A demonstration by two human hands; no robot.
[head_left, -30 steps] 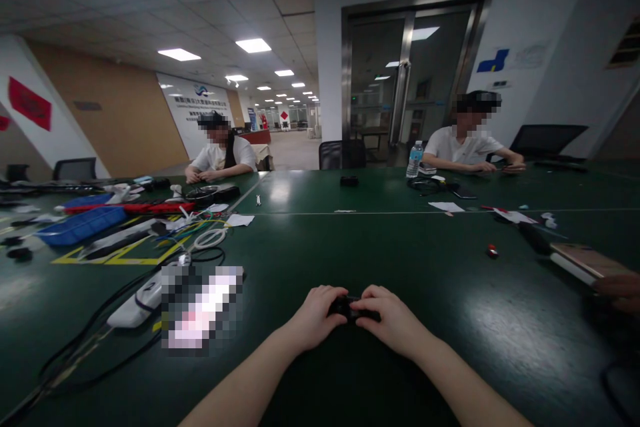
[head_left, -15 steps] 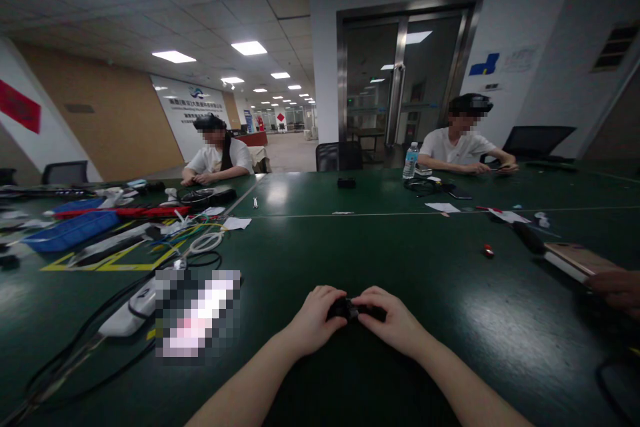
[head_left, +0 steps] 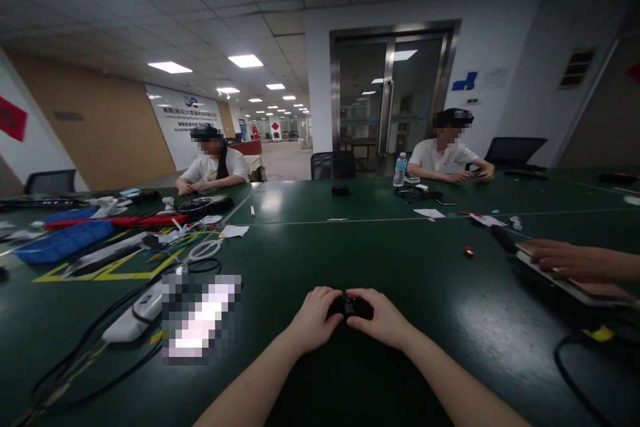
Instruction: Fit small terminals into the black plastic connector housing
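A small black object (head_left: 350,307) with a greyish middle part sits between my two hands, low over the green table (head_left: 280,253). What kind of object it is cannot be made out. My left hand (head_left: 315,319) is curled round its left end, thumb below and fingers above. From the other side, my right hand (head_left: 379,319) grips the right end in the same way. The fingertips of both hands nearly meet at the middle. Parts of the object are hidden behind my fingers.
To my left lie a white power strip (head_left: 135,317), a blurred-out bright phone-like screen (head_left: 203,320), cables and a blue tray (head_left: 65,240). At right, another person's hand (head_left: 575,259) rests on a flat device. Two people sit across the table near a water bottle (head_left: 400,170).
My right hand has shifted slightly left, closer to my left hand, still on the black object. The other person's hand at right has moved up over the flat device. The view has turned slightly.
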